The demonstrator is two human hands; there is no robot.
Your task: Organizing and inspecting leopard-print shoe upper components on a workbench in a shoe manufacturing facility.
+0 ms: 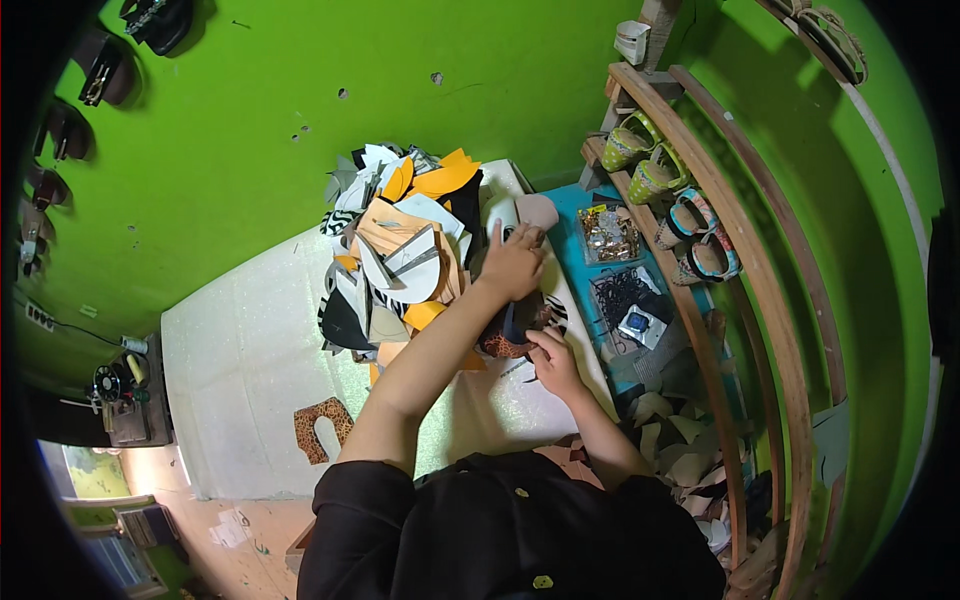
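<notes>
My left hand (515, 262) reaches over the right side of a heap of cut pieces, fingers stretched out. Its fingertips are by a white rounded object (499, 212) and a dull pink piece (538, 211). Lower down, my right hand (556, 363) has its fingers closed at the edge of a leopard-print piece (503, 346), next to a dark strip. My left forearm hides part of these. The heap (400, 235) holds white, orange, peach, black and zebra-patterned shapes. Left of my arm, a leopard-print U-shaped piece (322, 432) lies flat.
Everything rests on a pale, glittery covered table (250, 340). To the right, a blue surface (568, 215) carries a box of metallic bits (609, 234) and a tray of black cords (612, 300). Wooden racks (700, 130) hold patterned sandals (655, 175). Scraps (690, 450) pile below.
</notes>
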